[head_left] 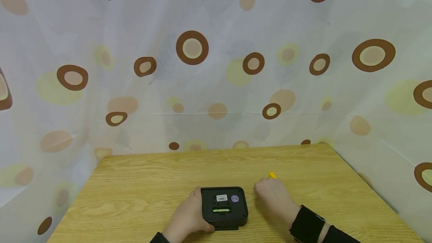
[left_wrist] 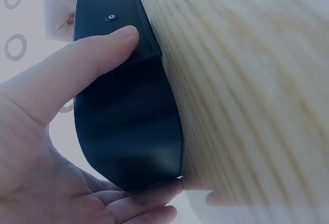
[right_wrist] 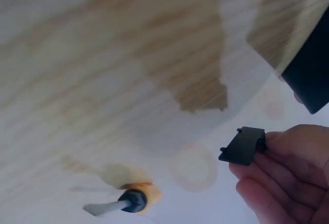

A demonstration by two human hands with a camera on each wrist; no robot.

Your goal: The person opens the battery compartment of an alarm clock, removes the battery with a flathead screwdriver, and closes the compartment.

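Note:
A black box-shaped electronic device [head_left: 227, 203] lies on the table with its back facing up. Its small battery compartment is uncovered, and a green battery [head_left: 221, 210] sits inside. My left hand [head_left: 189, 213] grips the device's left end. In the left wrist view, its thumb [left_wrist: 115, 47] presses on the side near a screw. To the right of the device is my right hand [head_left: 275, 198]. The right wrist view shows it pinching a small black battery cover [right_wrist: 244, 146] with little tabs along one edge. That cover is mostly hidden in the head view.
A screwdriver with a yellow handle [head_left: 272, 175] lies just beyond my right hand; its metal shaft [right_wrist: 105, 207] shows in the right wrist view. Under everything is a wood-grain table [head_left: 145, 179]. A patterned curtain [head_left: 216, 85] hangs behind the table and along its sides.

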